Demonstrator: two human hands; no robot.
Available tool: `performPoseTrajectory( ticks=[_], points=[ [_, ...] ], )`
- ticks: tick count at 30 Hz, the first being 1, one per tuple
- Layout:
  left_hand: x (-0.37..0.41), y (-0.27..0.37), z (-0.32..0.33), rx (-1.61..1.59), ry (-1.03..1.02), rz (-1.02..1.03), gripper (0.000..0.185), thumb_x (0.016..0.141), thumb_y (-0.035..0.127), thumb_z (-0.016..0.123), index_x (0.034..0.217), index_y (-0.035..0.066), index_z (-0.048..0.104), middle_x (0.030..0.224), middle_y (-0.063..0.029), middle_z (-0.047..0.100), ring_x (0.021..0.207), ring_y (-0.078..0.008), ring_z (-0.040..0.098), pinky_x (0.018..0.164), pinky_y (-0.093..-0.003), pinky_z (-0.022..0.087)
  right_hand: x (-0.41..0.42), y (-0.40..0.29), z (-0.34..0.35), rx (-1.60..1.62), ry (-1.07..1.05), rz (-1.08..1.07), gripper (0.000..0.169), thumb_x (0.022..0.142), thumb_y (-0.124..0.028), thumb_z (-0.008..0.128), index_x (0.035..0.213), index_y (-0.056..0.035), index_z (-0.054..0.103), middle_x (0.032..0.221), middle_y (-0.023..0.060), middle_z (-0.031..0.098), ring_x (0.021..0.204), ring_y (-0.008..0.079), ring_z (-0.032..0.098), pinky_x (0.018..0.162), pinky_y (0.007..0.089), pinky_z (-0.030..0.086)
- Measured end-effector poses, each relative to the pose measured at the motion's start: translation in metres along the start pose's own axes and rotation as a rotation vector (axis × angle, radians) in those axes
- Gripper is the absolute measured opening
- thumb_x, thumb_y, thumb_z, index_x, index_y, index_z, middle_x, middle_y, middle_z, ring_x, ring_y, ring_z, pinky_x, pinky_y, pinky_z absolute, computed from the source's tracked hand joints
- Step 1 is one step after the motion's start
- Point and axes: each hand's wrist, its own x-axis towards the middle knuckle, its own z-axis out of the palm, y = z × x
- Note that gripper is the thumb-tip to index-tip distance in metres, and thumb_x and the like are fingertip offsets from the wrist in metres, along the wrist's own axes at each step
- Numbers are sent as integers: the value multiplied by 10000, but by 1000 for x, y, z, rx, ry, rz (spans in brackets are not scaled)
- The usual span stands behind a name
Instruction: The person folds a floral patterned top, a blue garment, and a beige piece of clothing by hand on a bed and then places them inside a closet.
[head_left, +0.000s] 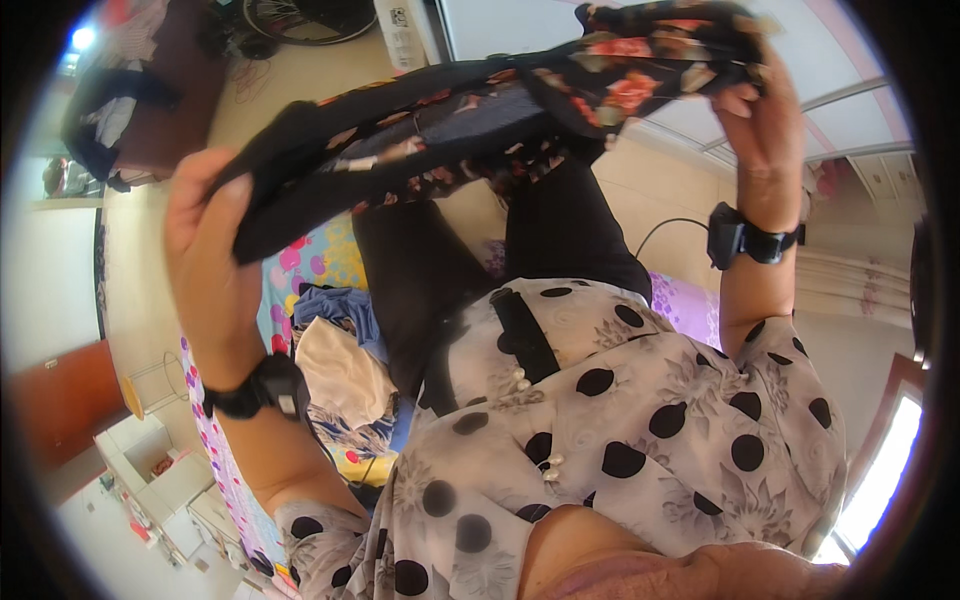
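A black garment with a red and cream floral print (450, 124) is stretched between my two raised hands, above my knees. My left hand (214, 240) grips its black end, thumb on the near side. On the other side my right hand (757, 112) holds the bunched floral end, and part of those fingers is hidden by the cloth. The garment looks slightly blurred, and its exact kind is unclear. Beside my left thigh lies a pile of clothes, with a cream cloth (341, 367) on top and a blue garment (337, 311) at its far edge.
I sit on a bed with a colourful patterned sheet (274, 300); purple floral bedding (686, 307) shows at my right. Clothes hang over a dark brown piece of furniture (176, 97) at far left. A spoked wheel (311, 19) and white sliding doors (510, 26) stand ahead.
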Motion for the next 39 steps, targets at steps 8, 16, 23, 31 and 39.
performPoseTrajectory(
  ticks=[8, 16, 23, 31, 39],
  points=[
    [22, 17, 48, -105, 146, 108, 278, 1013, 127, 545, 1257, -4, 565, 1184, -120, 643, 1077, -200, 624, 951, -305, 499, -1, -59, 32, -1587, 80, -621, 290, 1054, -154, 459, 1177, 64, 605, 1158, 151, 675, 1099, 269, 652, 937, 340, 514],
    [102, 29, 30, 217, 158, 268, 305, 994, 110, 581, 1285, 18, 579, 1163, -94, 665, 1037, -213, 645, 860, -326, 536, 54, -67, 8, -1745, -93, -1068, 363, 1076, -270, 430, 1103, 40, 618, 1009, 89, 676, 915, 198, 648, 830, 321, 524],
    [130, 103, -31, 1830, 227, 1026, 419, 920, 100, 605, 1332, 29, 584, 1213, -198, 641, 1093, -363, 628, 948, -391, 500, 114, -79, 41, -940, 143, -544, 323, 1007, -348, 571, 842, -71, 602, 798, -21, 601, 677, 82, 533, 603, 215, 415],
    [-29, 22, -39, 142, 239, 71, 229, 994, 77, 554, 1200, -22, 560, 1128, -110, 607, 1053, -220, 626, 927, -362, 527, 10, -29, -15, -1482, -92, -460, 161, 1030, -146, 525, 1029, -12, 615, 894, 1, 602, 730, 76, 509, 684, 205, 429],
    [-193, -126, -17, 65, 258, -698, 144, 979, 27, 565, 1115, 46, 609, 991, 0, 619, 877, -78, 578, 806, -223, 476, -104, 120, -49, -1248, -350, 425, 71, 921, -75, 672, 922, -7, 652, 824, 16, 617, 715, 79, 539, 637, 240, 439]
  ],
)
